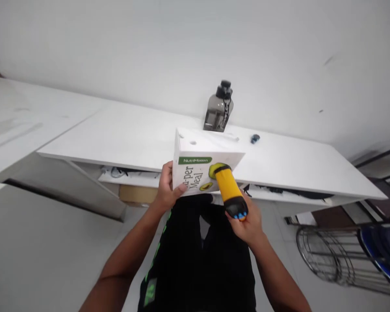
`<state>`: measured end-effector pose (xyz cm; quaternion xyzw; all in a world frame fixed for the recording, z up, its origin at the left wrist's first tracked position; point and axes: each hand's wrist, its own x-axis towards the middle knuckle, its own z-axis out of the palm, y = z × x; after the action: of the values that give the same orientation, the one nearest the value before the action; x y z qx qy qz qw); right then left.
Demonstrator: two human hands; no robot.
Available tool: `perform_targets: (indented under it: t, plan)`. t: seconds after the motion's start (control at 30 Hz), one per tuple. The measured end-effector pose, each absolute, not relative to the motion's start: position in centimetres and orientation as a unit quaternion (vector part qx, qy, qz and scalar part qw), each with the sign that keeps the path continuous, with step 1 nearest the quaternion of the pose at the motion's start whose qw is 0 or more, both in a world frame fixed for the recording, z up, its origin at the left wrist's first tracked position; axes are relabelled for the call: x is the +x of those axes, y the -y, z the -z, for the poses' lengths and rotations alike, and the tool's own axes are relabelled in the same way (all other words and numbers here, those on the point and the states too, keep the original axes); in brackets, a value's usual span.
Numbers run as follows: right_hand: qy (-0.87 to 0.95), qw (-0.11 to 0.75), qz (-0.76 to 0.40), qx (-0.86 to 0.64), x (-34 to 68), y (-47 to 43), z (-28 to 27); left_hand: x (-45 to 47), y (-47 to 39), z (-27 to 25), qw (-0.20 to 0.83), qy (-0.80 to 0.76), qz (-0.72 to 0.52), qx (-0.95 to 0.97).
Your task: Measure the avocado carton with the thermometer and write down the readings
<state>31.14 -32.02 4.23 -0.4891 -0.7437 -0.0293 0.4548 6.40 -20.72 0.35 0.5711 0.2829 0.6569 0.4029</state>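
Observation:
My left hand (167, 187) grips a white box (195, 175) by its left side, thumb on the printed face. That face carries a green "NutriMotion" band and pictures of avocado, and tilts up towards me over the table's front edge. In my right hand (249, 221) is a yellow and black handheld barcode scanner (229, 186), its fingers mostly hidden beneath. The scanner's black front end overlaps the right part of the box face; whether they touch I cannot tell. Blue lights show on its near end.
On the white table (123, 134) a grey bottle (218, 108) stands behind the box, near the wall. A small dark object (255, 138) lies to its right. Under the tabletop, a shelf holds cables and a cardboard box (138, 194). Metal-framed stools (325, 253) are at the right.

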Motion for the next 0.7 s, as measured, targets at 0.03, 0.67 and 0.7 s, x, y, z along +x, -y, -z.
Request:
perform_targets:
  t: [0.03,0.67,0.7]
  plan:
    - [0.751,0.447,0.025,-0.486,31.3,34.4,-3.9,6.6,23.0,0.3,0.413,-0.287,-0.651,0.569]
    - [0.747,0.481,-0.002,-0.46,29.1,44.7,-2.3,5.1,35.5,4.2,0.393,-0.334,-0.657,0.549]
    - [0.747,0.484,0.0,-0.455,29.1,44.8,-2.5,5.1,35.6,4.2,0.389,-0.332,-0.662,0.548]
